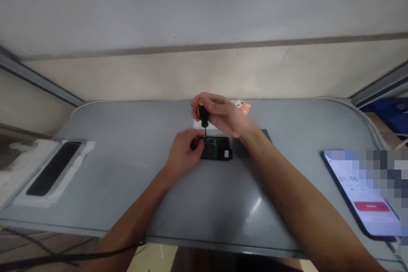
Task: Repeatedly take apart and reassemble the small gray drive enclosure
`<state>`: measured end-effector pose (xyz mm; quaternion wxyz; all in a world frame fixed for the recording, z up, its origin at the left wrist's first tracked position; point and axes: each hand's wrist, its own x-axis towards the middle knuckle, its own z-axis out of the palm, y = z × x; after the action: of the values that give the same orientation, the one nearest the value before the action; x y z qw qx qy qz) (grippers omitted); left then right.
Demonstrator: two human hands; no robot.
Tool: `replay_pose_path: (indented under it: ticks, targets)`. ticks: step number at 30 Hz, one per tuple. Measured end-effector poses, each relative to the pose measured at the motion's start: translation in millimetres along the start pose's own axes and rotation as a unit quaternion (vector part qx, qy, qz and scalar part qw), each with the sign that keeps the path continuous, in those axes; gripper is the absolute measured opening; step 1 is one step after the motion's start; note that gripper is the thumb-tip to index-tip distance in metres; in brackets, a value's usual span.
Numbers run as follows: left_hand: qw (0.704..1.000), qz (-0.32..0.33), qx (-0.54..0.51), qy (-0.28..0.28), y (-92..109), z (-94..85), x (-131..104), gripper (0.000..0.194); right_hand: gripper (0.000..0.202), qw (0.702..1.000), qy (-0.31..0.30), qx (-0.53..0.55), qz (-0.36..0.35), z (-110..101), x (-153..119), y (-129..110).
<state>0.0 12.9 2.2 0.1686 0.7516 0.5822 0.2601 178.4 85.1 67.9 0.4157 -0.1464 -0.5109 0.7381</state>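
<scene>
My right hand (219, 112) is closed around a black and yellow screwdriver (203, 114), held upright with its thin shaft pointing down. The tip meets the upper left part of an opened black device with a green circuit board (215, 146), which lies flat on the grey table. A small white label sits at the device's right end. My left hand (186, 148) grips the device's left end between thumb and fingers. Behind the device is a white sheet (199, 125), partly hidden by my right hand. A dark flat panel (242, 149) lies to the right, partly under my right forearm.
A phone (363, 204) showing a timer lies at the table's right edge. On the left is a dark slot (55, 170) in a white-edged surface. An orange and white animal-shaped figure (243, 107) is near the wall. A black cable (63, 258) crosses the lower left.
</scene>
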Motion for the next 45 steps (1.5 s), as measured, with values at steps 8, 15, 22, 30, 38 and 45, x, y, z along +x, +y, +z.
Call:
replay_pose_path:
  ticks: [8,15,22,30,38,45]
  targets:
    - [1.000,0.006,0.005,-0.007,0,0.1,0,0.023,0.053,0.998,0.054,-0.036,-0.018,4,4,4]
    - [1.000,0.001,0.011,-0.002,3,-1.5,1,0.018,0.042,1.000,0.022,-0.006,0.001,-4,4,-2]
    - [1.000,0.016,-0.006,0.002,-3,1.2,0,0.020,0.051,0.999,0.041,0.000,-0.025,-2,3,5]
    - [1.000,0.008,-0.002,-0.002,-1,-0.9,-1,0.018,0.053,0.999,0.043,-0.013,-0.005,-3,7,2]
    - [1.000,0.010,0.000,0.009,0,0.7,-1,0.019,0.047,0.999,-0.024,-0.029,0.010,0,-4,-2]
    - [1.000,0.010,0.005,-0.002,-3,2.4,-1,0.023,0.052,0.995,0.066,-0.065,-0.046,10,8,10]
